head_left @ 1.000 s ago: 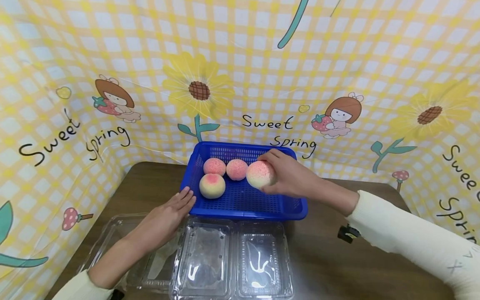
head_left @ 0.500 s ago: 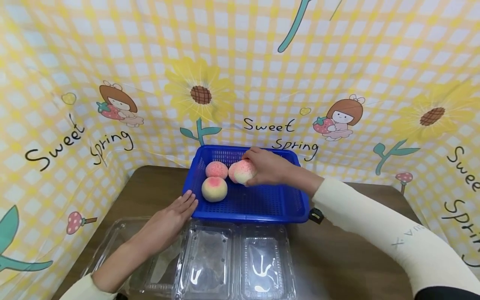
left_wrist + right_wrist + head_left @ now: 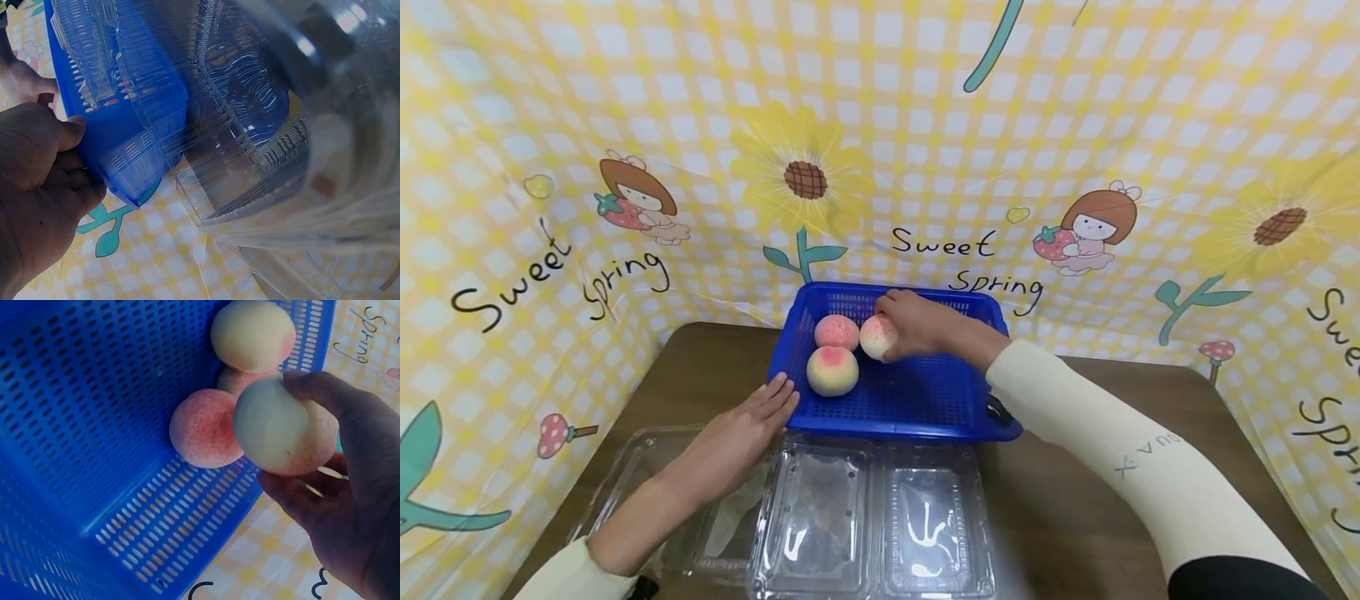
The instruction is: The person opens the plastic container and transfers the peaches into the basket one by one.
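My right hand holds a peach by its sides, thumb on one side and fingers on the other. That peach is pale with a speckled pink flank, and it hangs over the back part of a blue plastic basket. In the right wrist view a pink peach lies close behind it, hidden in the head view. A yellowish peach with a pink top and another pink peach sit together at the basket's left. My left hand rests its straight fingers on the basket's left rim.
Clear plastic clamshell boxes lie lid-open on the brown table in front of the basket, partly under my left forearm. A yellow checked cloth with printed flowers hangs behind and at both sides.
My right hand has carried the held peach left and slightly back in the basket, and it now covers the middle pink peach in the head view. My left hand stays on the rim.
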A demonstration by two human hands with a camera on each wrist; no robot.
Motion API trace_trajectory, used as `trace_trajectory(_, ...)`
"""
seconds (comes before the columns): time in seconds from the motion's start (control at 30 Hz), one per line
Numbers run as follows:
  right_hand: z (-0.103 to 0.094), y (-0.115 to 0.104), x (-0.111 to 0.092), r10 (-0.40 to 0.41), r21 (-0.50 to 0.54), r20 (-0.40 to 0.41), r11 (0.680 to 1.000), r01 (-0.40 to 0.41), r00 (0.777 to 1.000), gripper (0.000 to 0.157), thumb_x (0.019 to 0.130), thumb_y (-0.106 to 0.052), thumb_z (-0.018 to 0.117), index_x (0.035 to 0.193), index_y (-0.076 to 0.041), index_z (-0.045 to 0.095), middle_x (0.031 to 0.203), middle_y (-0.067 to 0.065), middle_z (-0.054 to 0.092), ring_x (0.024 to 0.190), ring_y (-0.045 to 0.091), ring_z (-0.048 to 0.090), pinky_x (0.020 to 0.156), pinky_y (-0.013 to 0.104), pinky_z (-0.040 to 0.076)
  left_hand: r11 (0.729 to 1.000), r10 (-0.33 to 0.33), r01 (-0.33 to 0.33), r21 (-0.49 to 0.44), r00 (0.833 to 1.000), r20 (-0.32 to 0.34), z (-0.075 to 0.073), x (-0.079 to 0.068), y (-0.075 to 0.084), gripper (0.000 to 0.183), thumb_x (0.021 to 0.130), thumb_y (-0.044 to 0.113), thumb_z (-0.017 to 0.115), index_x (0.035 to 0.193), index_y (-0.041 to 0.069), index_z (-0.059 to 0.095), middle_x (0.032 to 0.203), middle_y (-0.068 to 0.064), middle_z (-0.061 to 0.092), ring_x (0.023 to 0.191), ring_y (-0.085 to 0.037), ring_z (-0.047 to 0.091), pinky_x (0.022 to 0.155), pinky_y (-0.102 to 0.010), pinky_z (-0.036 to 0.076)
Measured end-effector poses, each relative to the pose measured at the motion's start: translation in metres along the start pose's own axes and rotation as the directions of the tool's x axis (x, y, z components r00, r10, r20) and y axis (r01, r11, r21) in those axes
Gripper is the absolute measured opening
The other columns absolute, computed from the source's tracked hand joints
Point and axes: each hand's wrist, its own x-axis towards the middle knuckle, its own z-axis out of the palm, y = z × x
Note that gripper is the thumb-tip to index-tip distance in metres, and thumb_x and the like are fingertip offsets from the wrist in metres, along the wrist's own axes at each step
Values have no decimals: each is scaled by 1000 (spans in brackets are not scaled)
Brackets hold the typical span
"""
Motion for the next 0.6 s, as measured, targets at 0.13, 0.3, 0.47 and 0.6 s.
trace_trajectory(0.13, 2, 1, 6, -20, 14, 59, 1000, 19, 998, 65, 74, -41, 79, 125, -10, 54, 123, 7, 51, 107, 20, 52, 90, 32, 50, 1000, -2, 2, -4, 1000, 6, 0, 1, 1, 54, 86, -2, 65, 137, -3, 49, 147, -23, 41, 139, -37, 36, 108, -48, 40)
trace_trajectory(0.3, 3, -1, 13, -58, -1, 123, 998, 59, 991, 68, 75, -44, 78, 128, -11, 53, 124, 6, 49, 105, 16, 51, 91, 31, 49, 1000, -1, 1, 1, 1000, 1, -1, 2, 0, 53, 86, -3, 64, 137, -3, 49, 146, -23, 42, 139, -37, 36, 108, -48, 39)
trace_trajectory(0.47, 8, -1, 19, -83, -71, 179, 993, 97, 980, 73, 75, -45, 78, 133, -11, 51, 127, 6, 49, 109, 16, 49, 98, 31, 46, 1000, -8, 8, -2, 1000, 4, -1, 2, 0, 53, 86, -3, 64, 138, -3, 49, 147, -22, 41, 139, -37, 35, 107, -48, 40)
trace_trajectory(0.6, 14, -1, 23, -105, -123, 204, 984, 132, 973, 73, 74, -45, 78, 132, -10, 52, 128, 5, 51, 112, 17, 49, 102, 32, 44, 1000, -14, 14, -14, 1000, 5, 0, 2, 0, 54, 87, -3, 64, 138, -3, 48, 147, -22, 40, 140, -36, 35, 108, -48, 40)
